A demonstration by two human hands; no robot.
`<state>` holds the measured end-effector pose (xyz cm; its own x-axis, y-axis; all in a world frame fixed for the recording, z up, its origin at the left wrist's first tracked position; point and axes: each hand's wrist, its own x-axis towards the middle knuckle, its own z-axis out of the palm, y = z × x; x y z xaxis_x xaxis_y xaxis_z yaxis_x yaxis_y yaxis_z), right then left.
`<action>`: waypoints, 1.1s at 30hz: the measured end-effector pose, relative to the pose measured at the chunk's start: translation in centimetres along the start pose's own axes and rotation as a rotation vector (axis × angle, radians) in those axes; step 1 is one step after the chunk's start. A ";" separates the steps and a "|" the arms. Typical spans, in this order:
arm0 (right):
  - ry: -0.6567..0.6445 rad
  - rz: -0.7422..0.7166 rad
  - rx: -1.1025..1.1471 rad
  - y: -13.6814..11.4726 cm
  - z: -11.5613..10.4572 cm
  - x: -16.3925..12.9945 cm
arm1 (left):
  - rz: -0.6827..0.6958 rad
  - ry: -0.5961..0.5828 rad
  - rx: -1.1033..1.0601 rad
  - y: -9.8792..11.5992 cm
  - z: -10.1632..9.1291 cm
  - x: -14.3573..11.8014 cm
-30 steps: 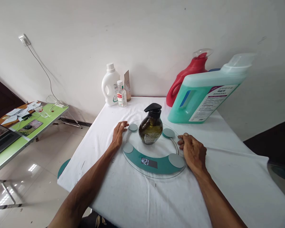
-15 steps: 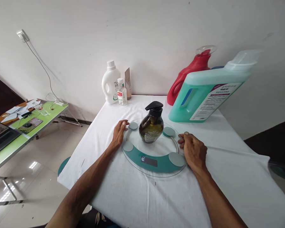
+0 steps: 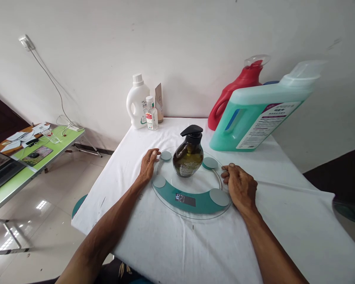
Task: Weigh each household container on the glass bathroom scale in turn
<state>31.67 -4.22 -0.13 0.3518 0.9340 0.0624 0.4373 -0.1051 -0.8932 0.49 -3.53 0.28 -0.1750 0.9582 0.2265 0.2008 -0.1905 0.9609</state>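
Observation:
A round glass bathroom scale (image 3: 195, 208) with a green band and grey pads lies flat on the white cloth. On its glass an olive-green pump bottle (image 3: 188, 159) with a black pump head stands upright. My left hand (image 3: 148, 165) is closed at the scale's left rim, thumb on the near side and the other fingers partly hidden. At the right rim, my right hand (image 3: 241, 185) has its fingers bent together, their tips touching the glass edge. The small display (image 3: 185, 199) shows lit, blurred digits.
Behind stand a white detergent bottle (image 3: 137, 103), a small clear bottle (image 3: 151, 114) and a beige tube (image 3: 159, 104). A large green jug (image 3: 245, 122) and a red jug (image 3: 225, 102) stand at the back right. Left is a green table (image 3: 68, 138) with a laptop (image 3: 4, 169).
The lit digits on the scale's display have changed and cover more of it. My hands and the pump bottle keep their places; the view has shifted very slightly.

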 end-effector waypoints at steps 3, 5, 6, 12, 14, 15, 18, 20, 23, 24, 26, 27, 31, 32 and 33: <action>0.000 0.007 0.002 -0.1 0.0 -0.1 | -0.005 -0.011 0.011 0.0 0.0 0.0; -0.005 0.014 0.002 -0.2 -0.1 -0.1 | -0.005 -0.011 0.013 -0.1 0.0 0.0; -0.005 0.015 0.002 -0.2 -0.1 -0.1 | -0.005 -0.011 0.014 -0.1 0.0 0.0; -0.004 -0.001 -0.003 -0.2 -0.1 -0.2 | 0.000 -0.018 0.015 -0.2 0.0 0.0; -0.003 -0.003 -0.010 -0.2 -0.1 -0.1 | 0.002 -0.016 0.014 -0.2 0.0 0.1; -0.002 -0.004 -0.012 -0.1 0.0 -0.1 | 0.002 -0.015 0.013 -0.2 0.0 0.1; -0.004 -0.004 -0.015 0.0 0.0 0.0 | 0.006 -0.011 0.010 -0.3 0.0 0.1; -0.003 -0.007 -0.012 0.1 0.1 0.0 | 0.010 -0.010 0.017 -0.3 0.0 0.1; 0.006 -0.012 -0.008 0.3 0.1 0.1 | 0.013 -0.015 0.027 -0.3 0.0 0.1; 0.007 -0.013 -0.008 0.3 0.2 0.1 | 0.014 -0.017 0.027 -0.3 0.0 0.1; 0.004 -0.016 -0.011 0.5 0.2 0.1 | 0.017 -0.016 0.023 -0.4 0.0 0.1; 0.002 -0.020 -0.015 0.5 0.2 0.1 | 0.018 -0.014 0.020 -0.4 0.0 0.1; -0.001 -0.034 -0.013 0.5 0.1 0.1 | 0.017 -0.011 0.016 -0.4 0.0 0.1; 0.001 -0.036 -0.009 0.5 0.1 0.1 | 0.015 -0.011 0.018 -0.4 0.0 0.1; 0.002 -0.037 -0.008 0.5 0.1 0.1 | 0.015 -0.011 0.021 -0.4 0.0 0.1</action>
<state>31.84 -4.13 -0.64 0.3375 0.9364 0.0960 0.4563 -0.0735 -0.8868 0.42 -3.35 -0.08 -0.1612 0.9576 0.2388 0.2231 -0.2004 0.9540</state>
